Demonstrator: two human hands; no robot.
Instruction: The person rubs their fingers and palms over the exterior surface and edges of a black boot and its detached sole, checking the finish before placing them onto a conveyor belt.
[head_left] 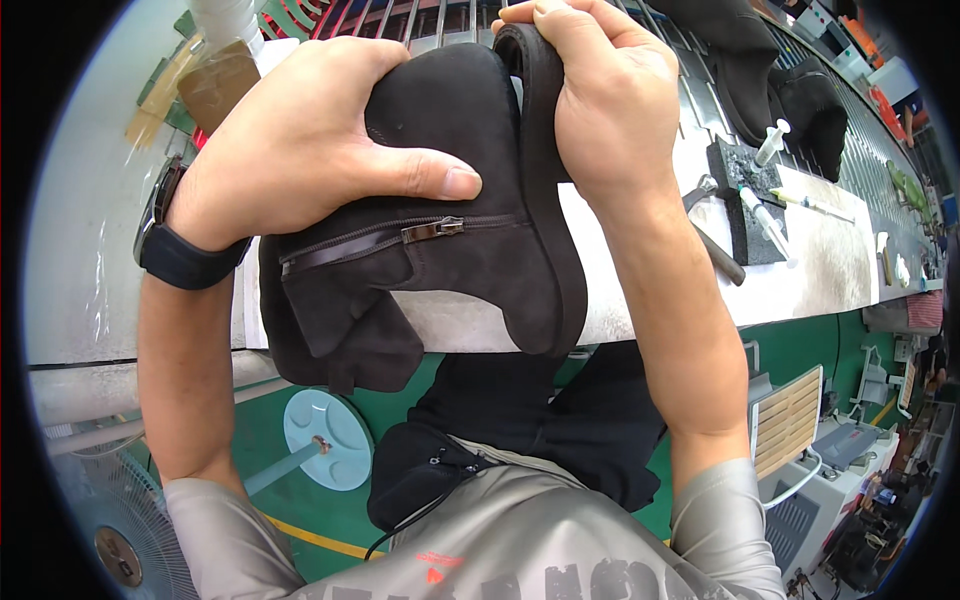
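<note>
I hold a black suede ankle boot point(450, 200) sideways above the edge of a white workbench point(800, 270). Its side zipper is closed, with the metal pull near the middle, and its sole faces right. My left hand point(300, 140), with a dark watch on the wrist, wraps over the upper, thumb pressed along the side just above the zipper. My right hand point(600, 100) grips the sole and toe end from the right. The boot's shaft hangs down at the lower left.
Two more black boots point(790, 90) lie on the bench at the back right, beside a dark foam block point(745, 195) with syringes, a hammer point(715, 235) and small tools. Below are a green floor, a fan point(110, 520) at lower left and a wooden stool point(785, 420) at right.
</note>
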